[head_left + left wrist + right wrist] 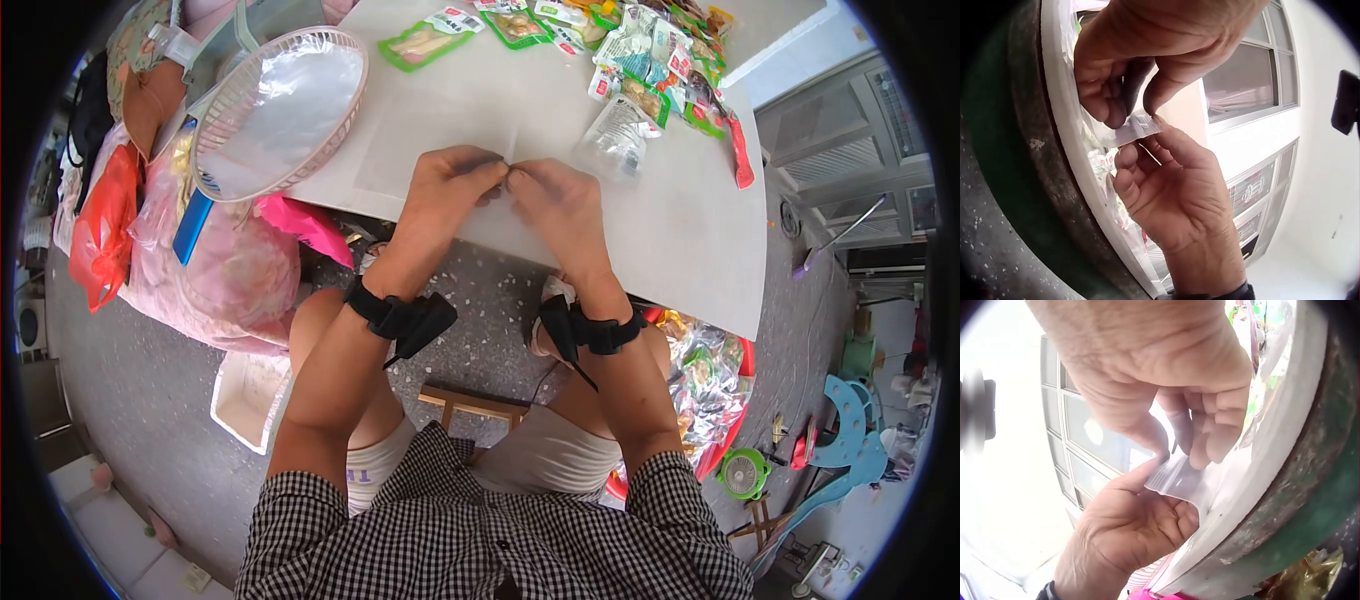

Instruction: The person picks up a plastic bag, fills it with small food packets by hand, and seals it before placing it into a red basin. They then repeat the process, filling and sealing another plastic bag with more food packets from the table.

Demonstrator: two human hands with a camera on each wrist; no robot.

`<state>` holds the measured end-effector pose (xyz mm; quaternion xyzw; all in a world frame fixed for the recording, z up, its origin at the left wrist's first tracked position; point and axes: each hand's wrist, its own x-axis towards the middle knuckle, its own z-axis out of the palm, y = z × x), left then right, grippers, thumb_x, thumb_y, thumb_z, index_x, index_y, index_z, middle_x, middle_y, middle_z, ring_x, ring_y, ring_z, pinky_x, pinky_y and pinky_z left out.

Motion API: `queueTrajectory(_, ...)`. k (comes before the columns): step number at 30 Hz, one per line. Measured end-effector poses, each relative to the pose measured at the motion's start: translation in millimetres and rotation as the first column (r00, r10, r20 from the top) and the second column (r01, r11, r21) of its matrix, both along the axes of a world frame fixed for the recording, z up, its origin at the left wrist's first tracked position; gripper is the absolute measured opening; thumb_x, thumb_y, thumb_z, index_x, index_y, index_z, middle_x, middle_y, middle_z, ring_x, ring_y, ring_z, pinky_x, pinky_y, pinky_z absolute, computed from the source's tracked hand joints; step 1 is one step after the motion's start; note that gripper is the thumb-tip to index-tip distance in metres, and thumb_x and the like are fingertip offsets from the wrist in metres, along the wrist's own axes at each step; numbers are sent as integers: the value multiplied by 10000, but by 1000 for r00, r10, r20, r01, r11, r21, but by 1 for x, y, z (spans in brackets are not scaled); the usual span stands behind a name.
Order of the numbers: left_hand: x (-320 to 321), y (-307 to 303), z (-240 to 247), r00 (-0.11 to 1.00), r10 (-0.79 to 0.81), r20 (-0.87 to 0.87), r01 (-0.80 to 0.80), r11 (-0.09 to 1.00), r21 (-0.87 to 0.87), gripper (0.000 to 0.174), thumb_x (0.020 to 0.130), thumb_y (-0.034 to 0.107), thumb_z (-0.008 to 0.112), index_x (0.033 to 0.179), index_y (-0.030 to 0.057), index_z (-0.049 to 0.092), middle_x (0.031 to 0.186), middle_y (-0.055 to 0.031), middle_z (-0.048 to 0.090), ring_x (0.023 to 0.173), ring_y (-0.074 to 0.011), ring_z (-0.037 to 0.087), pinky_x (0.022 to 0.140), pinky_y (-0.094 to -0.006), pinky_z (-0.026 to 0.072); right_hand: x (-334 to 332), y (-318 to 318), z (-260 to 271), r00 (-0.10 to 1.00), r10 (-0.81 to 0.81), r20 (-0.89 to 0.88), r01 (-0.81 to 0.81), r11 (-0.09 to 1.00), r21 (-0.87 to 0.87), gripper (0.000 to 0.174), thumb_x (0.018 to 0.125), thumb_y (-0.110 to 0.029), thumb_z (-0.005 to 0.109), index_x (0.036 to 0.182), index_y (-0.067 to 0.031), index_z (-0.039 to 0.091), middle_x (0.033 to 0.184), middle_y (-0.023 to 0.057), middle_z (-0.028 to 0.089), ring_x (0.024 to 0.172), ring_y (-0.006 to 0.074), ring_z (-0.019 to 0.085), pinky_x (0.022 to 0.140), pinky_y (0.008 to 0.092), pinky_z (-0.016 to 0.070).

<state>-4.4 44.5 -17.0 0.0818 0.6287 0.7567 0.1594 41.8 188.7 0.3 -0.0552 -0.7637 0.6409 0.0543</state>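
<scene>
A small clear plastic bag (1130,131) with a ridged edge is stretched between both hands near the table's front edge. My left hand (449,188) pinches one side of that edge between thumb and fingers. From the other side, my right hand (562,207) pinches it, and the two thumbs nearly meet. The right wrist view shows the bag (1180,480) hanging thin and flat, its lower part partly behind the fingers. In the head view the bag is hardly visible against the pale tabletop.
An oval pink basket (351,118) holding clear plastic stands at the table's left. Packaged snacks (640,45) are heaped at the back right, with a clear packet (615,138) nearer. Below the table's right side, a red tub (745,390) holds many wrapped packets.
</scene>
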Motion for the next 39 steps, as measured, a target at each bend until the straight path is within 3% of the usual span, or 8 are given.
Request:
queueTrajectory(7,0,0,-1,999,-39,16,38,999,30,170,781,72,685,929,-8,666,786,-54,655,678,-105,572,632,-233,461,-6,6,3,996,-2,93,21,977,-212,219,834,-174,618,876,40,640,687,68,628,570,109,584,506,225,475)
queueTrajectory(11,2,0,-3,997,-71,2,71,995,69,167,764,36,689,925,-6,666,791,-51,656,697,-100,574,651,-226,457,-8,6,6,993,21,120,-1,986,-165,244,828,-198,631,846,45,636,672,66,625,555,110,579,504,220,470)
queueTrajectory(22,2,3,-12,986,-57,-159,45,996,-78,131,744,6,690,868,-11,650,780,-22,636,731,-83,557,680,-227,449,-11,4,9,983,26,184,-3,993,-121,214,784,-164,633,795,50,637,650,75,622,517,113,574,472,226,458)
queueTrajectory(29,6,5,-8,972,-63,-225,9,973,-232,119,741,-5,682,851,-30,642,770,-24,632,733,-77,548,681,-230,450,-12,6,3,986,31,162,-18,997,-81,202,776,-122,564,793,67,631,634,91,619,514,131,591,459,234,462)
queueTrajectory(39,4,6,-11,980,-14,-198,-26,980,-197,63,779,18,645,821,-29,645,717,-37,626,664,-74,538,609,-221,432,-11,8,4,973,130,189,-109,987,-116,224,806,-98,468,819,59,627,661,99,629,547,155,623,487,239,480)
